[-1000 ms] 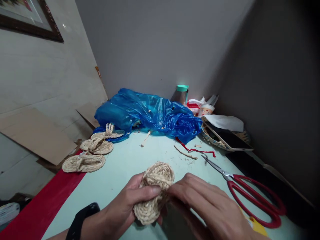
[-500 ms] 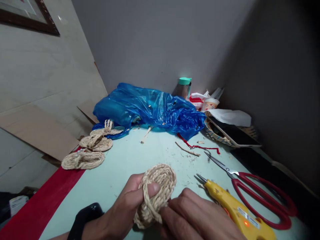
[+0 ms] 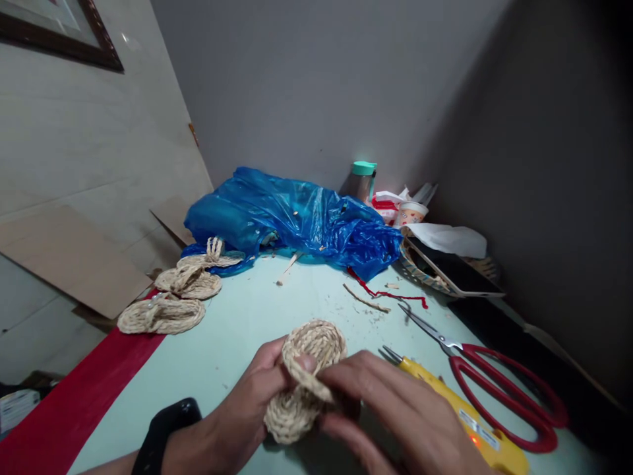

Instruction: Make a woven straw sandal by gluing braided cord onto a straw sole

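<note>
A small woven straw sandal [image 3: 324, 340] is held over the table in front of me, its sole tilted up toward me. My left hand [image 3: 264, 389] grips its left edge, the thumb tucked under a braided straw strap [image 3: 307, 377] that crosses the sole. My right hand [image 3: 395, 409] is at the sandal's right side, fingers on the strap's end; the fingertips are partly hidden. Just right of that hand lies a yellow glue gun [image 3: 440, 389] with a lit orange light, partly covered by the hand. Scissors [image 3: 494, 376] with red handles rest beyond it.
Three straw sandals [image 3: 163, 315] stand in a row at the left. A blue plastic bag [image 3: 291, 211] lies along the back. Right of it are a bottle [image 3: 363, 181], a paper cup [image 3: 411, 214] and a basket [image 3: 425, 270] with a phone [image 3: 459, 267] on top. Red cord and straw scraps are scattered mid-table.
My right hand has risen and its fingers have spread around the strap. The strap's free end has swung up and to the right across the sandal. The left hand keeps its hold.
</note>
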Demonstrator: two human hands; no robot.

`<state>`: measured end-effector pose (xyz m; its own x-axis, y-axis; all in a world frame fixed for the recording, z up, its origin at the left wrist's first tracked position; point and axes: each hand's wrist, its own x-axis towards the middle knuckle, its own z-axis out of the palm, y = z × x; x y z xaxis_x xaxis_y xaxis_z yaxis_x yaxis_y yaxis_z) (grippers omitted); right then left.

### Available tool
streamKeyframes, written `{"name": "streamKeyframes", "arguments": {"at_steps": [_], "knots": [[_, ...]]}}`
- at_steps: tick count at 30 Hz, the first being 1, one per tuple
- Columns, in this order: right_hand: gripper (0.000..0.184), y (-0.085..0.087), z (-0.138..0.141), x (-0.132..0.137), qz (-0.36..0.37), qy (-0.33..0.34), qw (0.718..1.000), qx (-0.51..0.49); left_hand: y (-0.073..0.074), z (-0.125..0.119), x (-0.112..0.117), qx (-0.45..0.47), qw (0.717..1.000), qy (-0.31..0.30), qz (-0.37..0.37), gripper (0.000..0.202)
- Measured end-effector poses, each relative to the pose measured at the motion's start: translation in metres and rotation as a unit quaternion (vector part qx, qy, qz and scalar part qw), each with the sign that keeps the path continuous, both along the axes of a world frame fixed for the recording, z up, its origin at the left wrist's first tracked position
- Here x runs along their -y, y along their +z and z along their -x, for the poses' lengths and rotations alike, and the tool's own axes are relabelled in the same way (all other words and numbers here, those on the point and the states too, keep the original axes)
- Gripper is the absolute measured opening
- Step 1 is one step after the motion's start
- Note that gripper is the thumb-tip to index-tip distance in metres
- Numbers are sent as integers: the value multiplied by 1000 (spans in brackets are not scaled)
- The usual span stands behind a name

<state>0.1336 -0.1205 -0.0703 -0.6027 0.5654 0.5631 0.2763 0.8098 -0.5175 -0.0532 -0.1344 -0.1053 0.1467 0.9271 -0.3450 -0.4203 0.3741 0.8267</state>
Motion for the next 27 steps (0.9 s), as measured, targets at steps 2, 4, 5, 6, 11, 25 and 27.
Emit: {"name": "streamKeyframes", "arguments": {"at_steps": [2, 4, 5, 6, 11, 25, 27], "knots": [[26, 3, -7, -3, 73, -32, 997, -2, 3, -3, -3, 68, 997, -26, 14, 28], [23, 4, -14, -8, 130, -51, 990, 1, 6, -4, -4, 93, 994, -49, 25, 33], [20, 4, -17, -11, 145, -59, 988, -3, 7, -4, -5, 99, 993, -55, 24, 35], [18, 3, -19, -14, 162, -68, 984, -8, 8, -3, -5, 103, 993, -58, 20, 38], [10, -2, -20, -19, 264, -87, 961, -15, 11, -3, -6, 110, 991, -73, -8, 33], [21, -7, -11, -15, 347, 9, 938, -19, 6, -5, -3, 38, 993, -109, -28, 16], [20, -9, -11, -14, 344, 17, 938, -23, 5, -5, -3, 32, 993, -109, -40, 14]]}}
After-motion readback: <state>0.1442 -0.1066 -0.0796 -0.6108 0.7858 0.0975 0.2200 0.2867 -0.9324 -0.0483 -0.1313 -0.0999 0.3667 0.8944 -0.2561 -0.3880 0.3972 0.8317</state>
